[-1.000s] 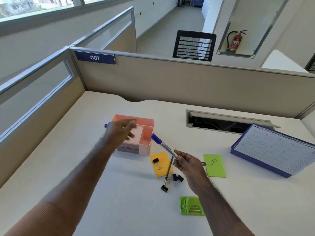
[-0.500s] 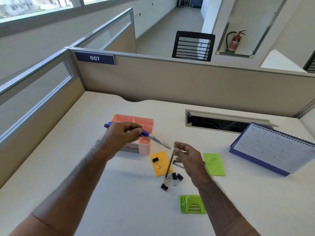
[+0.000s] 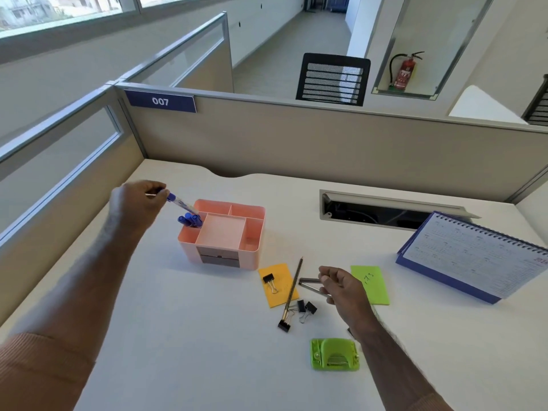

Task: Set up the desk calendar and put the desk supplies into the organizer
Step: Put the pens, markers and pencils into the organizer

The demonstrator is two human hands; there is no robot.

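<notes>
In the head view, the pen-loading step is in hand. The left hand (image 3: 138, 203) pinches a blue pen (image 3: 181, 203) by its upper end, its lower end dipping into the back-left compartment of the pink organizer (image 3: 222, 232), where other blue pens (image 3: 189, 219) already stand. The right hand (image 3: 341, 287) curls its fingers round a dark grey pen-like stick (image 3: 311, 284), low over the counter (image 3: 178, 336). The desk calendar (image 3: 474, 256) stands open at the right, apparently set up.

The next move calls for letting the blue pen drop upright, then carrying the grey stick across to the same compartment. A pencil (image 3: 293, 287), binder clips (image 3: 307, 307), the orange sticky notes (image 3: 274, 284), green sticky notes (image 3: 370, 284) and a green hole punch (image 3: 335, 354) are not yet in the organizer.

The blue pen's tip is hidden behind the organizer wall. What exactly the grey stick is cannot be told, and the calendar's right corner is cut off.
</notes>
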